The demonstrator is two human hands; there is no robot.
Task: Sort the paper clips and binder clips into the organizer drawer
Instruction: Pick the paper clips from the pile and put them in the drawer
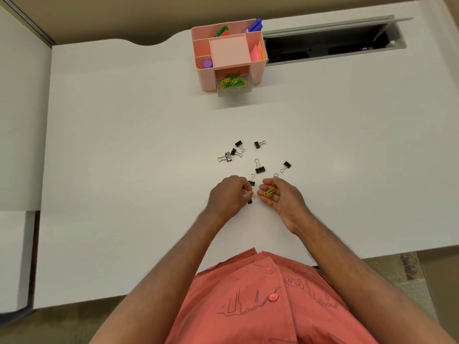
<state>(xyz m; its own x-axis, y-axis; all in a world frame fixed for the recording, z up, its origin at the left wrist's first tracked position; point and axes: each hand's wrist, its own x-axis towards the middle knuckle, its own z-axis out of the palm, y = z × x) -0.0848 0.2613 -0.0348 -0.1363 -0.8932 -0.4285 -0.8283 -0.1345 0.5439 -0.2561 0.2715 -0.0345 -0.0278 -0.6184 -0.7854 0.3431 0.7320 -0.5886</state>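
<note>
White counter (124,145), with a person in a coral button shirt (260,306) leaning over it. Both hands are low and near the middle, close together but apart.

Left hand (229,194): fingers curled, pinching a small black binder clip (250,201) that pokes out under the fingertips. A second binder clip (251,181) lies just beside its knuckles; cannot tell if they touch.

Right hand (275,194): palm up and cupped, fingers loosely bent around a yellow paper clip (269,192) lying on the fingers, with something darker and greenish under it, too small to tell.

Loose binder clips on the counter beyond the hands: one centre (259,167), one to the right (286,166), one farther back (259,144), and three in a cluster at the left (232,152).

Pink desk organizer (229,53) stands at the far edge, well apart from the hands. Its clear drawer (234,84) is pulled out at the front and holds a heap of yellow and green paper clips (232,81). Upper compartments hold markers (255,25), sticky notes (257,52) and a purple round thing (207,63). An open cable slot (330,45) lies just right of the organizer.
</note>
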